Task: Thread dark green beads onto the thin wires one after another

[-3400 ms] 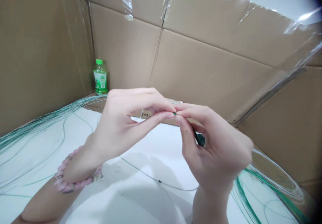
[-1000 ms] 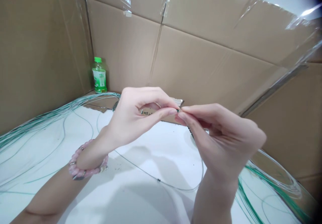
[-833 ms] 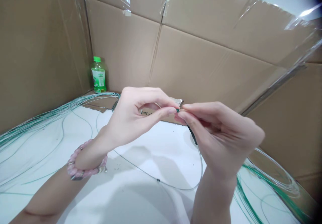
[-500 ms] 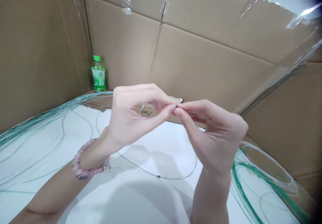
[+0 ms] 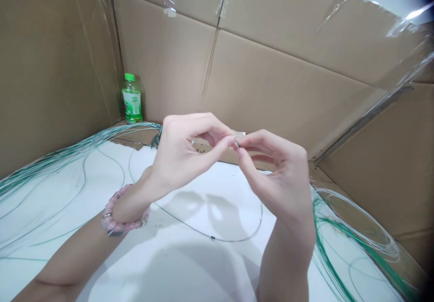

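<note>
My left hand [image 5: 190, 153], with a pink bead bracelet [image 5: 117, 211] at its wrist, is closed in a pinch of thumb and fingertips. Facing it, my right hand [image 5: 278, 171] also pinches, its tips close beside the left ones. A small dark, thin piece [image 5: 238, 144] shows at the right fingertips; its kind is too small to tell. What the left fingertips hold is hidden. Below both hands a thin wire [image 5: 237, 240] curves in a loop over the white tabletop [image 5: 162, 257], with small dark beads [image 5: 212, 237] on it. Its ends pass out of sight behind my hands.
Green and white wires [image 5: 77, 146] spread over the left side. A coil of green and clear wire [image 5: 359, 229] lies at the right. A green-capped bottle [image 5: 132, 101] stands in the back left corner. Cardboard walls [image 5: 264, 76] enclose the table.
My right hand has shifted left and turned slightly, and the fingertips have come a little apart, showing more of the small dark piece. My left hand has moved slightly right.
</note>
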